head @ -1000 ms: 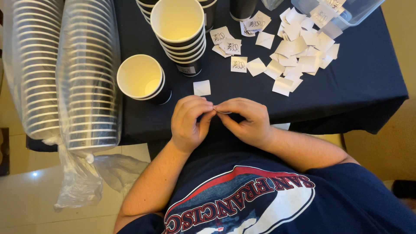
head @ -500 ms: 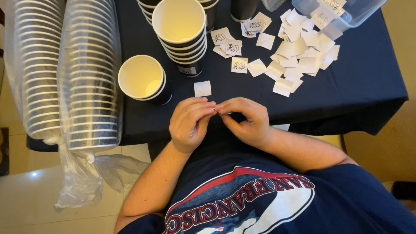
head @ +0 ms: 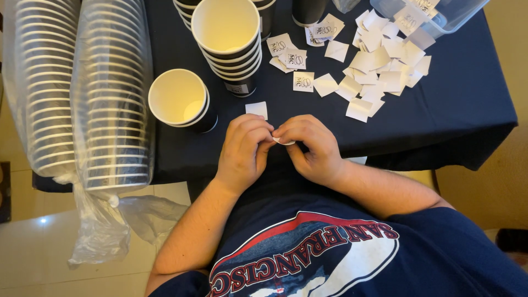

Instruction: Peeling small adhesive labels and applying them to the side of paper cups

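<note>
My left hand [head: 245,148] and my right hand [head: 308,146] meet at the near edge of a table with a dark cloth [head: 456,110]. Between their fingertips they pinch a small white sticker [head: 284,142], mostly hidden by the fingers. Just beyond the left hand lies one white square sticker [head: 257,109]. A single black paper cup [head: 180,100] with a cream inside stands upright to the left of the hands. Behind it rises a stack of the same cups [head: 228,41].
Several white square stickers [head: 374,71] lie scattered at the back right, beside a clear plastic box [head: 440,16]. Two long sleeves of stacked cups in plastic wrap [head: 82,93] lie along the left, the wrap trailing over the table edge towards the floor.
Both hands stay together at the table edge; the fingers have shifted slightly around the small sticker. Nothing else has moved.
</note>
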